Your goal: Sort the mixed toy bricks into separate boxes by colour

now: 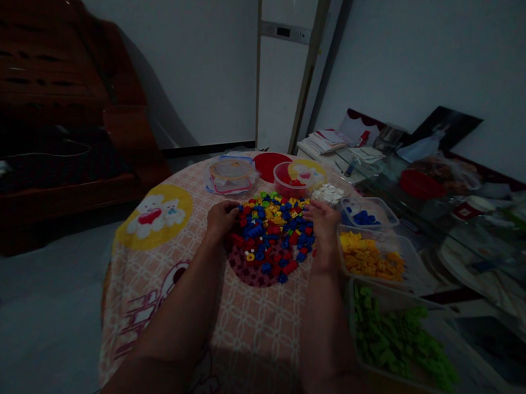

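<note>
A heap of small red, blue, yellow and green bricks (271, 234) lies in the middle of a round table with a patterned pink cloth (161, 271). My left hand (221, 218) rests at the heap's left edge, fingers curled and pinched on a blue brick. At the heap's right edge my right hand (323, 220) lies with fingers bent into the bricks; what they hold is hidden. Clear tubs stand to the right: green bricks (395, 342), yellow bricks (370, 256), blue bricks (365, 217), white bricks (328, 193) and red bricks (292, 181).
Stacked clear lids (232, 174) and a red lid (268, 163) lie at the table's far side. A glass-topped table (460, 223) crowded with papers, dishes and bags stands to the right. A dark wooden sofa (55, 130) sits at the left.
</note>
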`<state>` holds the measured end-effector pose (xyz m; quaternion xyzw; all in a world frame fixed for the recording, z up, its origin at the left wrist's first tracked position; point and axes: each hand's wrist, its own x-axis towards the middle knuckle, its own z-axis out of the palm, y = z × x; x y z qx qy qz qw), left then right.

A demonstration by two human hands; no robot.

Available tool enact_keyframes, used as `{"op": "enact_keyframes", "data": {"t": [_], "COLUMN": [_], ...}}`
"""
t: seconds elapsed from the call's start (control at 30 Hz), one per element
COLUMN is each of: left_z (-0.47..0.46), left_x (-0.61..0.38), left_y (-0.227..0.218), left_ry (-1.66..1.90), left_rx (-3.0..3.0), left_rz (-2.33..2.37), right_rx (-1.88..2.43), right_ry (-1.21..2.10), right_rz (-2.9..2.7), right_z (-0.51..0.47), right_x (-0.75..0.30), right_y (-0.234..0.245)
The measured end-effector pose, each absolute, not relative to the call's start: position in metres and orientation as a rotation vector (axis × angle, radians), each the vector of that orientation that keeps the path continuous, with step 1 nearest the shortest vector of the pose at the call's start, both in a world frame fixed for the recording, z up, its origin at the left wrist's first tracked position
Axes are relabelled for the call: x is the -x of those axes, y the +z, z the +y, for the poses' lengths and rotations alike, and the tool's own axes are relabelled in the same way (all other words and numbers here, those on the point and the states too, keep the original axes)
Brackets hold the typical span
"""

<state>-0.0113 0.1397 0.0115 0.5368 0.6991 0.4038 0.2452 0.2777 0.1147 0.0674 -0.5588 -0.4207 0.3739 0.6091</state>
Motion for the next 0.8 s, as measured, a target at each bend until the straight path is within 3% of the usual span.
{"op": "enact_keyframes", "data": {"t": [0.27,0.37,0.8], "left_z": [0.137,0.136,0.132], "left_x": [0.009,0.008,0.006], "left_y": [0.017,0.021,0.028], "left_ry": [1.094,1.088,1.046], "left_rx": [-1.452,-1.470,-1.516], "left_rz": [1.905,1.911,1.957], "right_rx": [1.183,1.142,1.401], "right_ry": [1.548,1.665,1.243], "right_rz": [-1.547,-1.692,-1.552], "right_z": [0.083,0.079,0.094], "right_x": [-0.214,-0.192,-0.238], "right_y": [0.095,0.092,0.085]}}
